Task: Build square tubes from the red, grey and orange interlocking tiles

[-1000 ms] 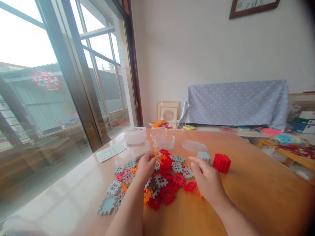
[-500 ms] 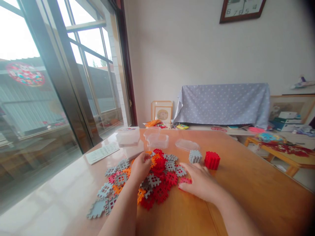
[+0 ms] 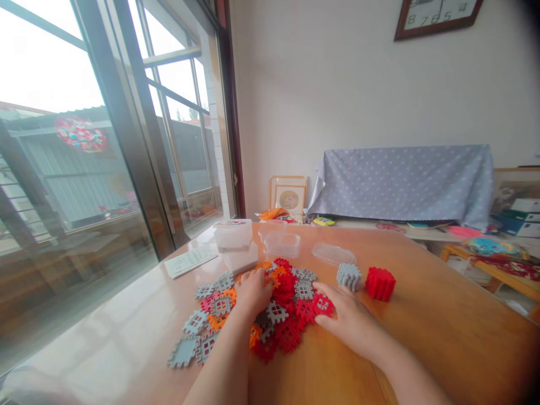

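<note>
A spread pile of red, orange and grey notched square tiles (image 3: pixel 287 333) lies on the wooden table (image 3: pixel 320 371). My left hand (image 3: pixel 254 289) rests over the pile's upper middle, fingers bent down; what is under its fingertips is hidden. At the pile's right edge my right hand (image 3: pixel 343 309) has thumb and fingers apart, beside a red tile (image 3: pixel 323 304) with pale marks. Behind that hand stand a grey stack of tiles (image 3: pixel 349 277) and, farther right, a red stack (image 3: pixel 380 283).
White boxes (image 3: pixel 234 234) stand behind the pile, with clear plastic containers (image 3: pixel 282 245) and a clear lid (image 3: pixel 333 253) to their right. A printed sheet (image 3: pixel 190 261) lies left. A glass door borders the left side.
The view has turned left, so everything sits farther right. At my right hand, the red tile now lies in fuller view between thumb and fingers. My left hand has flattened over the pile.
</note>
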A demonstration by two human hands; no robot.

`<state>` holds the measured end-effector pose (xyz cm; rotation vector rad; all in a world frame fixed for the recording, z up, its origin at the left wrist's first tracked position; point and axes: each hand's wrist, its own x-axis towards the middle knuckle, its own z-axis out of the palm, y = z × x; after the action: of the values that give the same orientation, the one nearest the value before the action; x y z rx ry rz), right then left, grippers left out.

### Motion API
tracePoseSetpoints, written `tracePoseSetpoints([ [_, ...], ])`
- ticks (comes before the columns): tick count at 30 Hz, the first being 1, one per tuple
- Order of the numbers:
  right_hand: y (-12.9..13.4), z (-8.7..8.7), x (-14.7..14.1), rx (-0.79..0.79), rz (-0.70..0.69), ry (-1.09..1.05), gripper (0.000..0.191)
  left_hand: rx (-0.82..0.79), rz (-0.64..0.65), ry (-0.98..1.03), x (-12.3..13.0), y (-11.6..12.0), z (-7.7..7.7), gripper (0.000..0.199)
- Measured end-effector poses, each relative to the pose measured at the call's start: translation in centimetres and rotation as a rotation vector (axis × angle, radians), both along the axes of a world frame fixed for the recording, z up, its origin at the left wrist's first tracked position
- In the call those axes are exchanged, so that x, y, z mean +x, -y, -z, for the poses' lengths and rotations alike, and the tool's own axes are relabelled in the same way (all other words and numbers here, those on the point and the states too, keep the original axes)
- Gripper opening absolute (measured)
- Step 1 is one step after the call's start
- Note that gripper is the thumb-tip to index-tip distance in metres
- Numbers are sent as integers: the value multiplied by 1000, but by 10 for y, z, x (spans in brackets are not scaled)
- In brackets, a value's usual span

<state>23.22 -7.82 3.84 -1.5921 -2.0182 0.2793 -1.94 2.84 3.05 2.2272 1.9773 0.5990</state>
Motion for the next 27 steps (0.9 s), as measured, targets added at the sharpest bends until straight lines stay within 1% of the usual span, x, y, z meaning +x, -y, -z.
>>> tracePoseSetpoints([
  [2, -1, -2, -2, 36, -26, -104, 69, 1, 4, -49, 0, 0, 2, 33],
  [3, -2, -3, -1, 56, -22, -132, 69, 1, 3, -66, 0, -1, 3, 30],
  [4, -4, -3, 1, 78, 1, -144, 66, -2, 2, -76, 0, -1, 3, 27],
  [6, -7, -2, 11, 112, 94, -133, 59, -10, 2, -83, 0, -2, 3, 24],
  [8, -12, -1, 21, 100, 222, -70, 55, -12, -2, -82, 0, -2, 2, 24],
  [10, -15, 1, 28, 33, 335, 49, 54, -11, -15, -73, 0, -2, 1, 24],
  [12, -16, 4, 28, -41, 380, 162, 55, -5, -27, -51, 1, -1, 0, 23],
  [13, -16, 5, 25, -71, 372, 197, 55, 0, -28, -36, 1, -1, -1, 23],
  [15, -14, 7, 16, -118, 301, 212, 57, 19, -24, -3, 1, 0, -3, 22],
  [19, -7, 5, 1, -178, 105, 106, 60, 67, -33, 84, 0, 1, -8, 18],
  [21, -5, 1, -1, -152, 72, 54, 59, 85, -38, 180, -1, 0, -11, 14],
  [23, -4, -3, 1, -75, 84, 13, 54, 71, 2, 378, 0, -1, -13, 12],
  [25, -4, -7, 2, 9, 100, -44, 50, 5, 110, 681, 4, 0, -16, 15],
  [27, -3, -11, 1, 71, 97, -111, 49, -107, 249, 968, 10, 6, -20, 22],
])
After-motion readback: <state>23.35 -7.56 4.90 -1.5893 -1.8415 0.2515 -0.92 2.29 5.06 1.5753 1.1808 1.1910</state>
